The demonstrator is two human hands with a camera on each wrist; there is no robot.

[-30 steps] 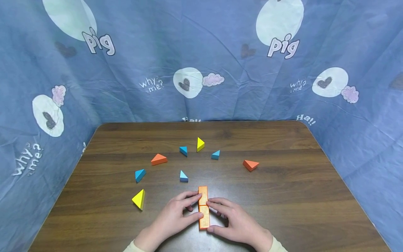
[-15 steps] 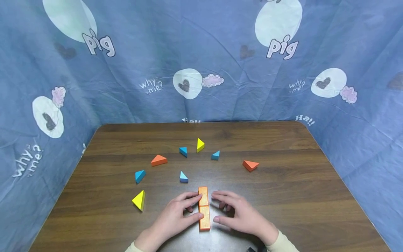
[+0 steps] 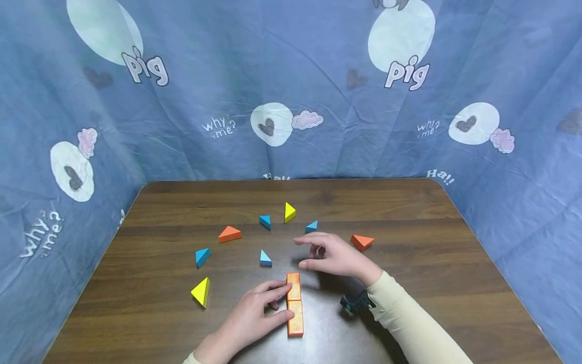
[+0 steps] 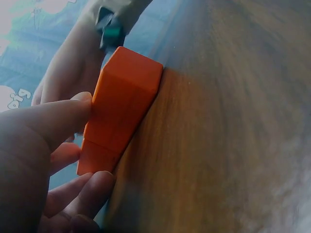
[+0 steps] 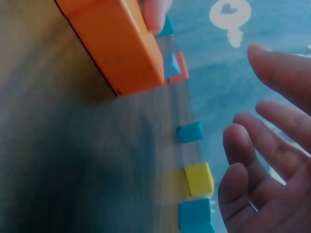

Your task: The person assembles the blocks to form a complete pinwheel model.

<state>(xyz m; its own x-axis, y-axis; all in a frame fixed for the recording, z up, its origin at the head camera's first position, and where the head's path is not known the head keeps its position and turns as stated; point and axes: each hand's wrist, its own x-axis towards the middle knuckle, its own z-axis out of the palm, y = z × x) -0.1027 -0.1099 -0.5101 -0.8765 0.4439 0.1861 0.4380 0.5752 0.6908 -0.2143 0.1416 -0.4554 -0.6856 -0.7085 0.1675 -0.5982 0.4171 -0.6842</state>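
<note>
Right hand [image 3: 334,255]: it has moved from beside the near orange block [image 3: 296,321] up to the middle of the frame, with its sleeve [image 3: 409,318] at lower right.
Right fingers [image 5: 269,143]: loosely bent, spread apart, holding nothing.
Left hand [image 3: 254,311]: in the same spot as before, at lower middle.
Left fingers [image 3: 278,292]: relaxed, touching the left edge of the far orange block [image 3: 294,288]; the thumb [image 3: 277,319] touches the left edge of the near one.
Orange pair: two long blocks lying end to end at lower middle, ends touching.
Blue triangle block [image 3: 311,226]: just above the right hand, partly hidden by it.
Light blue triangle block [image 3: 265,259]: left of the right hand, near the middle.
Red triangle block [image 3: 362,242]: right of the right hand.
Yellow triangle block [image 3: 200,292]: lower left, well apart from the orange pair.
Tabletop [image 3: 454,303]: brown wood, under all the blocks.
</note>
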